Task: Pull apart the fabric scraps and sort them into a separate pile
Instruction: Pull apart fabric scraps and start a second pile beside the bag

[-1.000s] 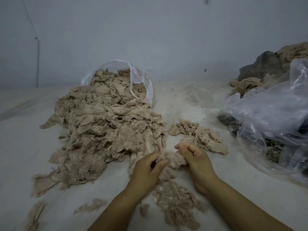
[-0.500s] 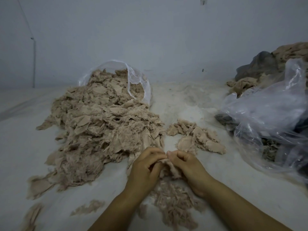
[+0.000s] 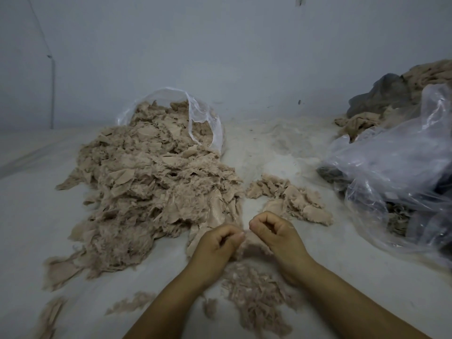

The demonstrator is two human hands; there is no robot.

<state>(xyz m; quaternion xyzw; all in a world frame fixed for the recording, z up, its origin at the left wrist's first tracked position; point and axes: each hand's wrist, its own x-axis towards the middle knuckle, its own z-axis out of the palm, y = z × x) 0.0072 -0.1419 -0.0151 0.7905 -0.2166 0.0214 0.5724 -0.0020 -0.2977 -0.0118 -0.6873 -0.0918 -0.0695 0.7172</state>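
Fabric scraps [image 3: 151, 182] sit mostly in the big heap spilling from the clear bag [image 3: 205, 121] at far left on the worktop [image 3: 305, 253]. Left hand [image 3: 215, 248] and right hand [image 3: 276, 238] meet near centre, fingers curled, each pinching one end of a small scrap clump [image 3: 247, 243], knuckles almost touching; short grip probably gives more tearing force. Shredded fluff pile [image 3: 256, 299] lies directly under the hands, so pulled bits likely just drop there. Small pile of flatter pieces [image 3: 291, 199] is just right of the heap, apart from it; looks like the sorted set. Second plastic bag [image 3: 396, 172] at right, contents unclear.
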